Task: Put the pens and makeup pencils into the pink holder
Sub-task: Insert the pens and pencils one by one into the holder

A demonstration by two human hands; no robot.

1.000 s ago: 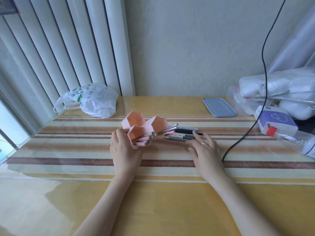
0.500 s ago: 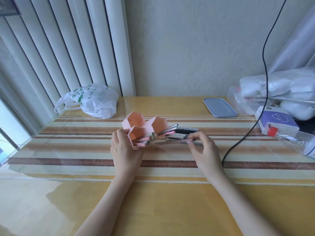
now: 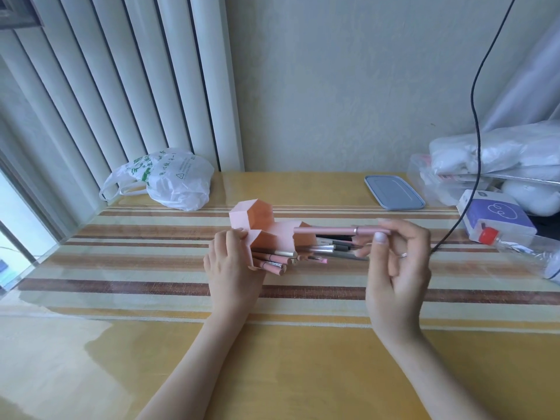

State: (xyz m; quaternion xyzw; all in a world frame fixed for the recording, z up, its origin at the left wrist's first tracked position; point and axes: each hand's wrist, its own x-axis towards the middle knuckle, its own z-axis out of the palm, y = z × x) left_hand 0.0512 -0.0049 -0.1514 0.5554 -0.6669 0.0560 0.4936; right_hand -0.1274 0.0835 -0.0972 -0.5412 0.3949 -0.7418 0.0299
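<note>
1. The pink holder (image 3: 257,225) lies tipped on its side on the striped table mat (image 3: 151,268), its hexagonal cells opening toward three o'clock.
2. The left hand (image 3: 233,268) is closed on the holder's near cell at its nine o'clock edge and steadies it against the mat.
3. The right hand (image 3: 397,262) is raised off the mat with a pink pen (image 3: 339,230) pinched between thumb and fingertips. The pen lies level, its free end toward nine o'clock and overlapping the mouth of the right-hand cell.
4. Just below the pen, a loose heap of pens and makeup pencils (image 3: 318,253) lies on the mat. Some pink ones already sit with their ends inside the nearest cell; the dark and silver ones spread out toward three o'clock.
5. I judge the step in hand to be loading a single pen, with the task only partly done since much of the heap is outside.
6. The next move seems to call for sliding the pen lengthwise into an open cell while the left hand holds the holder firm, so it does not skid toward nine o'clock.
7. A black cable (image 3: 475,116) hangs at about two o'clock, well apart from the work.
</note>
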